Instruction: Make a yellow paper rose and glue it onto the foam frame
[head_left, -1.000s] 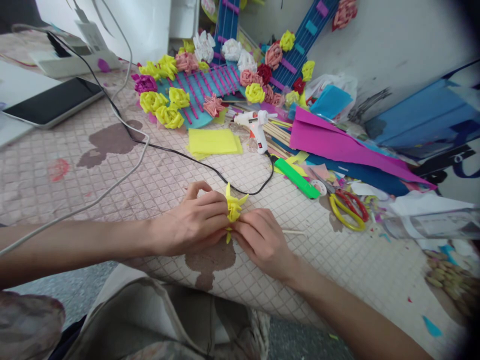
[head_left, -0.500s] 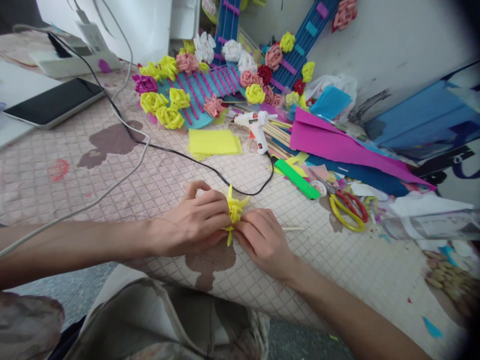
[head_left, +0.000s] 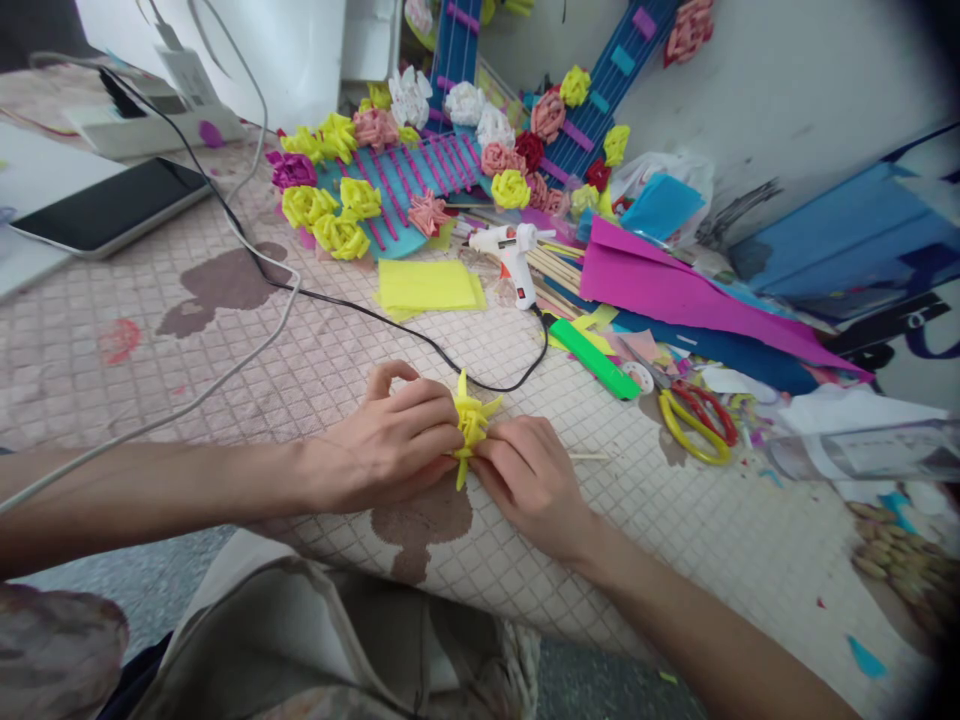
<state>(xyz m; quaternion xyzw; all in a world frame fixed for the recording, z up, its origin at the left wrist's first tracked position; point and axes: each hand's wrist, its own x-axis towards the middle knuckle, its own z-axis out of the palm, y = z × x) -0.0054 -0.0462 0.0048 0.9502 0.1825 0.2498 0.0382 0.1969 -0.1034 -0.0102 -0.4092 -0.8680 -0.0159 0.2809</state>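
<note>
Worktop (head_left: pixel 337 370) covered in pale quilted cloth with brown patches, its far side by a wall. Toward the far left corner: one dark-screened phone (head_left: pixel 112 205), one white power strip (head_left: pixel 150 128). Along the far edge: light-blue panel (head_left: pixel 405 180) with magenta bars, set about with paper flowers. Before it: stack of yellow sheets (head_left: pixel 429 284), white glue gun (head_left: pixel 516 262). Toward the right edge: magenta sheet (head_left: pixel 675 290), scissors (head_left: pixel 670 430) with red and yellow handles. Principal item: one yellow paper flower (head_left: pixel 471 424), near the middle of the near edge, between both hands; long axis running far edge to near edge, one petal pointing each way, a third toward the far right corner. Left hand (head_left: pixel 394 435): fingers curled, gripping the flower's left side. Right hand (head_left: pixel 534 482): fingertips pinched narrowly at its lower right. Thin stick (head_left: pixel 591 457): emerging past the right hand, pointing at the right edge; whether gripped, cannot tell.
</note>
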